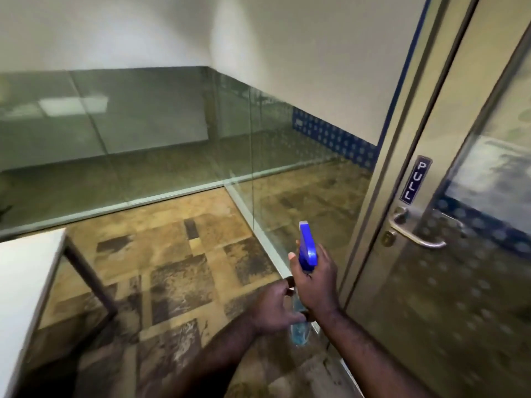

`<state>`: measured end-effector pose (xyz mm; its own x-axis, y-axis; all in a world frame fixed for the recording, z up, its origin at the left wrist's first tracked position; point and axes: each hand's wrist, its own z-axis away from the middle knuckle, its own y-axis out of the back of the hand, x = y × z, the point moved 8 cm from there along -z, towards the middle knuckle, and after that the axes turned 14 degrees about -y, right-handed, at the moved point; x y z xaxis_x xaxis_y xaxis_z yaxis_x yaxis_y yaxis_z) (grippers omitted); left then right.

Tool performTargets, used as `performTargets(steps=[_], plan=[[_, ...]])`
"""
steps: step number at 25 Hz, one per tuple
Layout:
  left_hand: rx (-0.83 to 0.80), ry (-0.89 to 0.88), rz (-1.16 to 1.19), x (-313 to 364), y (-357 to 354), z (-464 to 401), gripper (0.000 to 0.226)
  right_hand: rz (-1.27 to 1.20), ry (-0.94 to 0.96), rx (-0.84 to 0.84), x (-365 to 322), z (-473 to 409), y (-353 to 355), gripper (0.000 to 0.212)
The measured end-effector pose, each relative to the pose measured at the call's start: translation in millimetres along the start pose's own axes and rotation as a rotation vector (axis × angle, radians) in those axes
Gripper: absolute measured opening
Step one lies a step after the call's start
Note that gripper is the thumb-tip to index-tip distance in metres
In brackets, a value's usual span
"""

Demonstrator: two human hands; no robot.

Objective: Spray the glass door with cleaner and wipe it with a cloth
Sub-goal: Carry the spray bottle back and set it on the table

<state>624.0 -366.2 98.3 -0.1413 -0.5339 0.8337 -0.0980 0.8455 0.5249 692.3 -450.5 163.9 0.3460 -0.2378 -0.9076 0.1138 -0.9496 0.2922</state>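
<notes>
The spray bottle [307, 248] has a blue trigger head and a clear body [298, 334] with blue liquid. My right hand [316, 280] is wrapped around its neck just under the head. My left hand [273, 308] grips the bottle's body lower down. The nozzle points up and away from me. The glass door [471, 254] stands at the right in a metal frame, with a dotted frosted band, a PULL label [415, 179] and a lever handle [416, 234]. No cloth is in view.
A glass partition [143, 133] with a frosted upper part runs along the far side and meets another pane [301, 168] next to the door. A white table [26, 282] with a dark metal leg stands at the left. The floor is patterned brown carpet tile.
</notes>
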Motion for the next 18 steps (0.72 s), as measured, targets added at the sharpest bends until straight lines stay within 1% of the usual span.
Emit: performTargets(steps=[2, 5, 7, 10, 12, 13, 16, 18], plan=[[0.08, 0.087, -0.026, -22.9, 22.5, 35.2, 0.058, -0.023, 0.015, -0.112, -4.8, 20.1, -41.8, 0.013], [0.179, 0.217, -0.15, -55.2, 61.5, 94.0, 0.063, -0.024, 0.041, -0.291, -17.4, 52.2, -108.0, 0.014], [0.252, 0.284, -0.208, -74.0, 85.8, 130.7, 0.071, -0.023, 0.061, -0.4, -29.7, 73.7, -151.5, 0.02], [0.41, 0.381, -0.244, -105.1, 124.8, 185.6, 0.082, -0.022, 0.065, -0.577, -48.5, 112.3, -221.8, 0.029], [0.495, 0.465, -0.272, -125.6, 153.3, 226.0, 0.084, -0.024, 0.071, -0.662, -61.6, 139.9, -266.2, 0.029], [0.521, 0.476, -0.29, -135.2, 166.0, 245.5, 0.082, -0.032, 0.07, -0.707, -68.7, 153.9, -287.6, 0.028], [0.58, 0.538, -0.483, -154.5, 208.0, 299.1, 0.074, -0.04, 0.049, -0.794, -88.3, 187.6, -343.5, 0.02], [0.616, 0.607, -0.53, -166.9, 233.0, 332.7, 0.081, -0.021, 0.08, -0.816, -104.4, 209.5, -377.8, 0.024]])
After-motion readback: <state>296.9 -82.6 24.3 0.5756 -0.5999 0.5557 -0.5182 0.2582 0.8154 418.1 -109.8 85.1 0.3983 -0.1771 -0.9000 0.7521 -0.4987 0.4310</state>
